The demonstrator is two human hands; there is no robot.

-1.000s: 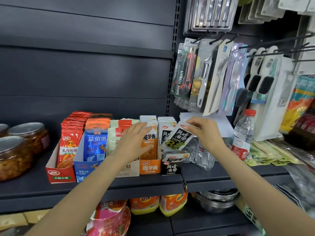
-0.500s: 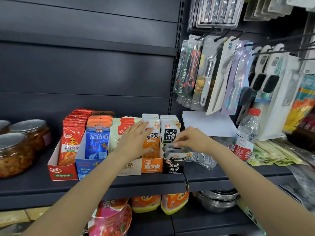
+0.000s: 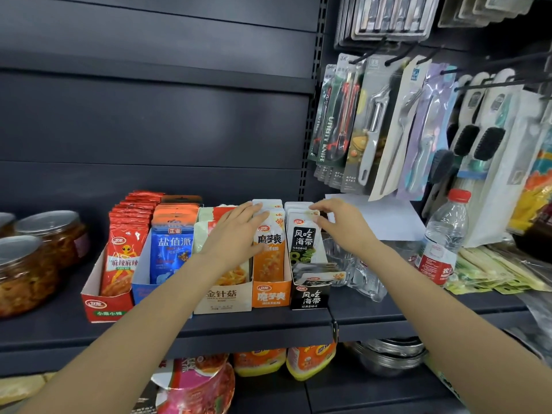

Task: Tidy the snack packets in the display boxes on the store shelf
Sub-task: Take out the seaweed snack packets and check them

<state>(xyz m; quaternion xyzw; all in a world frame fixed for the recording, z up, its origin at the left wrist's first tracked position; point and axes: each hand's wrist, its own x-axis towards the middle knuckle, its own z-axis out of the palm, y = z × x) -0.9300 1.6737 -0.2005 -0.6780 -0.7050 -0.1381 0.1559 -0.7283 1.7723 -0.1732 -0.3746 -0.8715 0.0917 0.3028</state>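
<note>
Five display boxes stand side by side, touching, at the middle of the shelf (image 3: 209, 330), from the red box (image 3: 104, 306) at the left to the black box (image 3: 309, 298) at the right, leaving no gap to slip between them. Above the packets the dark back panel is bare, so reach from above is free. Bare shelf lies between the red box and the jars (image 3: 27, 264) near the left edge. Right of the black box, clear glassware (image 3: 352, 264) crowds close, then a water bottle (image 3: 442, 237). Hanging utensil cards (image 3: 373, 130) overhang the right end.
</note>
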